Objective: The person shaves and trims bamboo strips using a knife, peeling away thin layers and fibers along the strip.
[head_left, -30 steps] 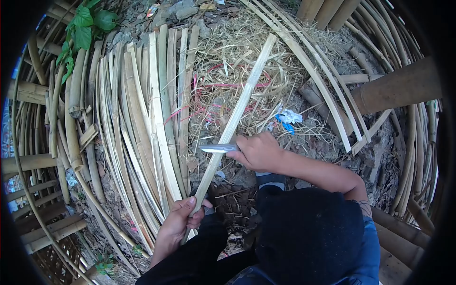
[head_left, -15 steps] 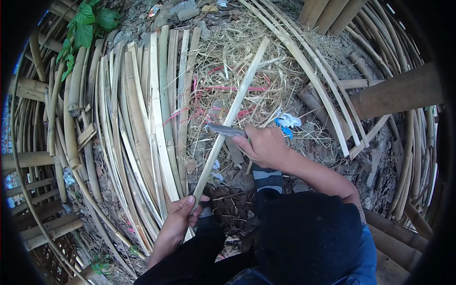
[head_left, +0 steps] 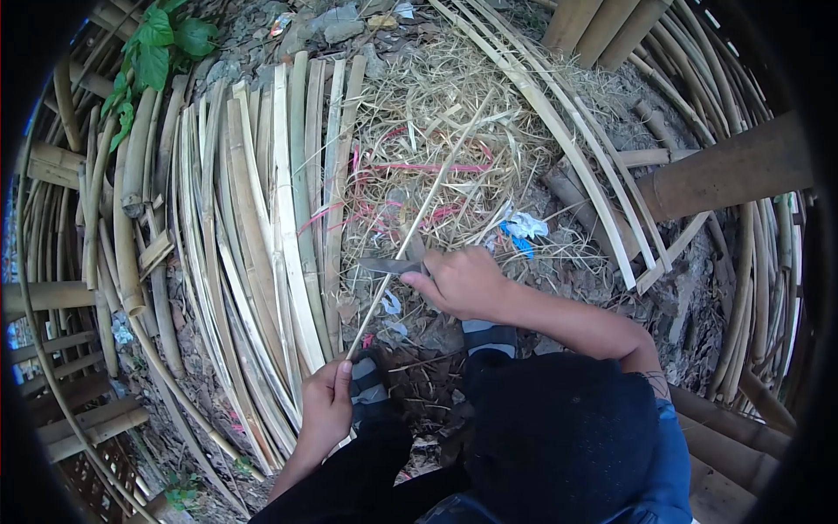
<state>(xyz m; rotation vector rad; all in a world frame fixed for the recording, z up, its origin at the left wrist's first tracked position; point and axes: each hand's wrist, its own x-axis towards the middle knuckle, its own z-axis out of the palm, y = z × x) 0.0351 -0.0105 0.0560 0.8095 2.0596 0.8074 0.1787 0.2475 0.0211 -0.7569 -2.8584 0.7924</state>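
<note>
My left hand is closed around the lower end of a bamboo strip, near my left foot. The strip slants up and away to the right, its narrow edge toward me. In my right hand is a knife, its handle hidden by my fingers. The blade lies across the strip at its lower middle, pointing left; whether it cuts in cannot be made out. Thin shavings cover the ground beneath the strip's far end.
Split bamboo strips lie side by side on the left. More long strips rest at the upper right, near a thick bamboo pole. Pink string and a blue and white scrap lie among the shavings.
The bamboo strip has turned from its broad face to its narrow edge. My right hand and the knife have moved down and left along it. My left hand has shifted slightly.
</note>
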